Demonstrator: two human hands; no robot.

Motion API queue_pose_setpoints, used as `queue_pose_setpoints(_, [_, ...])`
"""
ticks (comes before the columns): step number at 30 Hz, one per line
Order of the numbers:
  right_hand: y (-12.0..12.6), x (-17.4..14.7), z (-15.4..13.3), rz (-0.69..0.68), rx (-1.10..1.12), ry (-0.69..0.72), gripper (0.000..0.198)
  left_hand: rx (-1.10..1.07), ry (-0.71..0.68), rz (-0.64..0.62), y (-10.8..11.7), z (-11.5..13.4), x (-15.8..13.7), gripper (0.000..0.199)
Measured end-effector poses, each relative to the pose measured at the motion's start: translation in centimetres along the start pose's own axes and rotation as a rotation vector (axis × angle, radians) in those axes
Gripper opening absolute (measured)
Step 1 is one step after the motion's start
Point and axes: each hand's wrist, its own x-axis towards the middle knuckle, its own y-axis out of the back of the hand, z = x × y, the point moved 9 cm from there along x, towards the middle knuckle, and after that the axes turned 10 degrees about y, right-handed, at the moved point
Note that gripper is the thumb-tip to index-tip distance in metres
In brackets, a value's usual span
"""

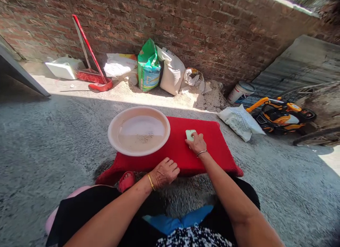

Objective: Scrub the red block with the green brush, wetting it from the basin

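A red cloth [179, 140] with a nap like towelling lies over a low, flat support in front of me. My right hand [198, 142] is closed on a small pale green block [189, 134] with rounded corners, pressed against the cloth right of centre. Whether it is soap or a brush I cannot tell. My left hand [165, 172] lies at the cloth's near edge, its fingers curled over the red fabric. Up and left of that hand, a wide pale basin [113, 137] of cloudy water stands partly on the cloth.
Grey concrete floor [66, 130] surrounds the cloth. Sacks, a green bag [148, 68] and a broom with a red dustpan [101, 84] stand along the brick wall. At right are a white sack [240, 122], a bucket [241, 92] and a yellow-black toy digger [281, 114].
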Motion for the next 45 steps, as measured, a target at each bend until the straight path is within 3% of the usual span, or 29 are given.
queue_pose_setpoints(6, [5.3, -2.6, 18.9, 0.067, -0.053, -0.416, 0.053, 0.024, 0.13, 0.122, 5.6, -3.4, -0.6, 0.019])
queue_pose_setpoints(9, [6.8, -4.3, 22.8, 0.121, -0.087, -0.483, 0.051, 0.002, 0.306, 0.255, 9.4, -7.3, -1.9, 0.021])
queue_pose_setpoints(12, [6.0, -4.9, 19.6, 0.159, -0.049, -0.3, 0.049, -0.043, 0.614, 0.481, 13.3, -12.4, -4.8, 0.021])
queue_pose_setpoints(14, [4.4, -5.4, 14.0, 0.155, 0.011, -0.094, 0.047, -0.099, 0.853, 0.657, 15.1, -15.8, -7.6, 0.022])
queue_pose_setpoints(17, [1.7, -7.2, 3.6, 0.115, 0.126, 0.254, 0.044, -0.241, 1.146, 0.877, 16.0, -19.3, -11.4, 0.024])
queue_pose_setpoints(20, [-0.1, -9.3, -4.9, 0.06, 0.168, 0.465, 0.041, -0.402, 1.288, 0.997, 15.6, -21.2, -13.3, 0.023])
queue_pose_setpoints(23, [-0.9, -9.5, -8.9, 0.041, 0.149, 0.439, 0.039, -0.471, 1.341, 1.004, 15.3, -22.1, -13.7, 0.024])
queue_pose_setpoints(26, [-1.2, -8.5, -10.2, 0.047, 0.158, 0.322, 0.042, -0.463, 1.346, 0.82, 14.3, -22.7, -12.8, 0.025])
queue_pose_setpoints(30, [-2.2, -7.0, -10.2, 0.037, 0.222, 0.22, 0.042, -0.256, 1.337, 0.507, 12.8, -22.9, -11.5, 0.025])
queue_pose_setpoints(35, [-3.5, -5.8, -9.1, 0.021, 0.358, 0.235, 0.026, -0.114, 1.427, 0.412, 12.6, -23.2, -12.2, 0.036])
queue_pose_setpoints(39, [-5.2, -5.3, -7.5, -0.041, 0.613, 0.065, 0.026, -0.175, 1.43, 0.283, 11.8, -23.6, -12.5, 0.033])
queue_pose_setpoints(42, [-7.1, -5.9, -8.3, -0.134, 0.836, -0.057, 0.03, -0.163, 1.421, 0.251, 11.6, -23.5, -12.5, 0.032])
queue_pose_setpoints(45, [-8.0, -7.0, -10.3, -0.156, 0.94, -0.086, 0.029, -0.145, 1.412, 0.236, 11.5, -23.5, -12.5, 0.032])
